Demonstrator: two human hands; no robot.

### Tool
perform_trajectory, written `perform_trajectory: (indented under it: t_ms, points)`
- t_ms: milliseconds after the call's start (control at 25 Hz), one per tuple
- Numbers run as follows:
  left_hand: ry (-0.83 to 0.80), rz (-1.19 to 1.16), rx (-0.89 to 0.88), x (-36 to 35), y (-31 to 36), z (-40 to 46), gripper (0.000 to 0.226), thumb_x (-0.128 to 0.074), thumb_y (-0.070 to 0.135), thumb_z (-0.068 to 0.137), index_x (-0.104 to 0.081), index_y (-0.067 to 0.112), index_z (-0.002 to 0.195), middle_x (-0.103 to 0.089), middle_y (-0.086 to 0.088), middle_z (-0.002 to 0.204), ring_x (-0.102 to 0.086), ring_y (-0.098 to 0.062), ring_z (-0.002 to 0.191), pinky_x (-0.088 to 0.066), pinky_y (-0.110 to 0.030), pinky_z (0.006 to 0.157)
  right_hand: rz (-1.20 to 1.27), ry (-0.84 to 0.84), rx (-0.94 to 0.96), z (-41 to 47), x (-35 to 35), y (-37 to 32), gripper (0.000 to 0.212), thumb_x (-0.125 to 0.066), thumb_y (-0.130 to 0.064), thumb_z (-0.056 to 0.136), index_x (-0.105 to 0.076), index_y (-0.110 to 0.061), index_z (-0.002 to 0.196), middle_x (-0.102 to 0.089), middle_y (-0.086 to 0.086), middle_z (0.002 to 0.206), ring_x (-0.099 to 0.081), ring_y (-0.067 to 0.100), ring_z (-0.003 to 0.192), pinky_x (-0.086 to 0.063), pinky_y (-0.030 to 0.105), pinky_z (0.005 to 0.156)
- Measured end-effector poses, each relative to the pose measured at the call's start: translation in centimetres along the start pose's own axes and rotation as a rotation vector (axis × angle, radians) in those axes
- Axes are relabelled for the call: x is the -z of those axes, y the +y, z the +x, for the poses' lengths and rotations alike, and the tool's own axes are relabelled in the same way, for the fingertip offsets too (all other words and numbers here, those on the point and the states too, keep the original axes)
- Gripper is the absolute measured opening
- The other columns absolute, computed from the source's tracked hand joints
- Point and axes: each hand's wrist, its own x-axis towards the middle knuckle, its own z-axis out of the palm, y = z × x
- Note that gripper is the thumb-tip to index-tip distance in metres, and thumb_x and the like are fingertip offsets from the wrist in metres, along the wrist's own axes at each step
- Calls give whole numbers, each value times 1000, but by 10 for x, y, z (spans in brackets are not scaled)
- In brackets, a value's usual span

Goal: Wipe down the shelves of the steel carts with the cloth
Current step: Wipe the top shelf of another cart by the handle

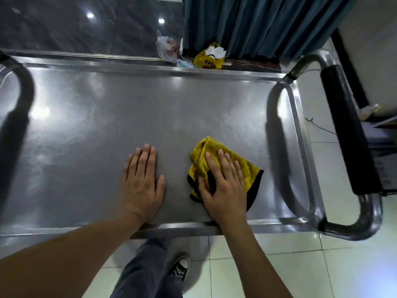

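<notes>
On shelf [129, 108]: cloth [199, 160] under right hand [225, 186].

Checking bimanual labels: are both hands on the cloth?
No: only the right hand presses the cloth; the left hand lies flat on bare shelf.

Both forearms reach up from the lower frame — left hand [142, 186] and right hand [225, 186] flat, fingers [223, 157] straight

- One steel cart [150, 100] stands before me, with one top shelf showing.
- Two hands of mine: my left hand [141, 183] and my right hand [225, 186].
- One yellow cloth [204, 160].
- Two cart handles: one [343, 130] right, one [15, 117] left.
- Two bags beyond: one yellow bag [208, 59], one clear bag [166, 47].
- One shoe [180, 268].
</notes>
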Motion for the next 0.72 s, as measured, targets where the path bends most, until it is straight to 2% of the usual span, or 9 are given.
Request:
perform_trajectory:
  t_ms: [120,200,280,360,520,600,720]
  points:
    - [-81,83,50,7,7,5,72,-27,36,96,-26,-2,156,-25,-23,163,-26,-40,150,-15,-51,125,-23,49,-153,-9,4,12,61,-56,-47,96,-43,-29,153,-36,3,162,-29,19,152,-26,47,123]
    - [-74,52,47,12,22,0,69,-30,30,94,-31,-5,153,-31,-27,159,-33,-44,145,-19,-52,123,-13,37,-176,-16,5,9,61,-56,-46,95,-44,-29,152,-37,4,162,-30,21,152,-26,47,123]
    - [-44,57,-158,3,56,-20,67,-31,29,96,-34,-7,152,-34,-27,158,-38,-44,144,-26,-53,120,4,27,-169,-10,10,4,60,-55,-46,95,-46,-27,152,-37,6,161,-31,22,151,-27,47,122]
    - [-85,48,-296,-10,90,-46,67,-28,31,98,-30,-7,153,-28,-26,162,-31,-41,149,-29,-55,120,20,-10,-157,-5,17,8,61,-52,-47,97,-44,-26,153,-36,6,162,-30,23,152,-26,46,123]
    - [-116,10,-277,-18,89,-58,73,-30,40,99,-16,1,159,-12,-17,168,-14,-30,156,-22,-53,124,15,-37,-134,-40,31,39,61,-51,-47,100,-36,-31,157,-31,2,165,-24,18,154,-23,45,124]
    - [-105,4,-297,-18,86,-61,75,-29,43,100,-12,3,160,-8,-14,169,-11,-29,157,-18,-51,124,8,5,-218,-69,49,73,61,-52,-49,99,-35,-34,156,-31,-1,164,-29,22,152,-26,45,123]
    - [-141,24,-291,-20,89,-62,76,-28,45,100,-11,2,160,-6,-16,169,-10,-31,157,-14,-50,125,-33,-1,-355,-74,71,118,63,-45,-53,99,-30,-36,158,-25,-4,167,-25,22,153,-19,43,126]
